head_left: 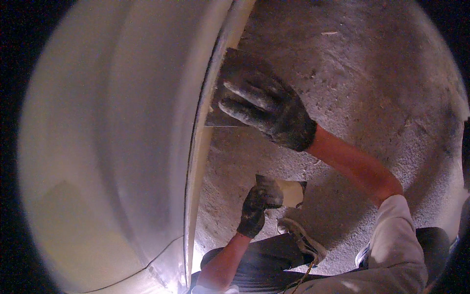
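Observation:
My right hand [269,110], in a dark, dusty glove, presses a thin dark rectangular sheet [223,117] to the edge of a large pale curved panel [112,108]. Its fingers lie over the sheet, pointing at the panel; whether the sheet is a spreader or an abrasive piece I cannot tell. Lower down, my left hand [255,208], gloved alike, grips a small dark flat plate [303,188]. A cream-coloured layer, like filler paste, covers part of that plate [290,192]. The plate is held apart from the panel, above the floor.
The panel's rim [195,196] runs down the middle of the view. Beneath is rough grey-brown floor [372,73]. My shoe [303,240] and bent legs are close below the left hand. A thin dark line [142,269] crosses the panel's lower part, near a bright light.

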A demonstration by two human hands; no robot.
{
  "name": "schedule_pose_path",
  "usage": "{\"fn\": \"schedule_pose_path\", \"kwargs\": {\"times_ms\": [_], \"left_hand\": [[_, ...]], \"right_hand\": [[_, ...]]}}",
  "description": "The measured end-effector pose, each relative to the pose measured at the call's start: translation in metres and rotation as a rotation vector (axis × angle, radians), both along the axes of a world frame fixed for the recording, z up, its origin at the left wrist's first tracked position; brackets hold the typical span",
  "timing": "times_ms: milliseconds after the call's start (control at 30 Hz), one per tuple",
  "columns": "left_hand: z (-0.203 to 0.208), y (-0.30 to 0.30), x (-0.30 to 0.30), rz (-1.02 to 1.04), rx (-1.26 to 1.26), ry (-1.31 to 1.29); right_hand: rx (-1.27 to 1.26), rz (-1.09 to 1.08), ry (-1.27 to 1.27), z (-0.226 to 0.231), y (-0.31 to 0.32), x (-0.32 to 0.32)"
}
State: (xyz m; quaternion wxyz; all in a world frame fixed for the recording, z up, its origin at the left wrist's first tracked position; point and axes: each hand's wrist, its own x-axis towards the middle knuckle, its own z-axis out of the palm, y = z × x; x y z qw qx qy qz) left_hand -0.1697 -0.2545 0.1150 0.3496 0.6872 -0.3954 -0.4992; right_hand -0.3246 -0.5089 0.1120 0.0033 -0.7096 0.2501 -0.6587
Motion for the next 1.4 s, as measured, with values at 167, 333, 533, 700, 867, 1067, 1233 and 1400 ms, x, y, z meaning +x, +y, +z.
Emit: {"fn": "schedule_pose_path", "kwargs": {"times_ms": [167,333,533,700,867,1067,1233,1400], "left_hand": [[-0.009,0.006,0.012,-0.025,-0.022,-0.063],[-0.019,0.009,0.022,-0.041,-0.011,-0.188],[-0.010,0.005,0.014,0.003,0.041,-0.016],[-0.005,0.000,0.007,0.053,0.047,0.063],[-0.007,0.000,0.009,0.095,0.079,0.032],[-0.007,0.002,0.013,0.009,0.064,-0.016],[-0.009,0.001,0.009,0.011,0.014,-0.051],[-0.004,-0.001,0.003,-0.004,0.027,-0.059]], "right_hand": [[-0.091,0.002,0.037,0.003,-0.015,0.000],[-0.026,0.017,0.071,-0.003,-0.016,-0.009],[-0.017,0.055,-0.047,0.000,-0.028,-0.002],[-0.013,0.079,-0.015,-0.004,-0.026,-0.011],[-0.065,0.026,-0.071,0.001,-0.032,-0.004],[-0.074,0.071,-0.060,0.001,-0.041,-0.008],[-0.023,0.096,-0.082,0.002,-0.046,-0.018],[-0.068,0.038,-0.032,0.004,-0.056,-0.020]]}}
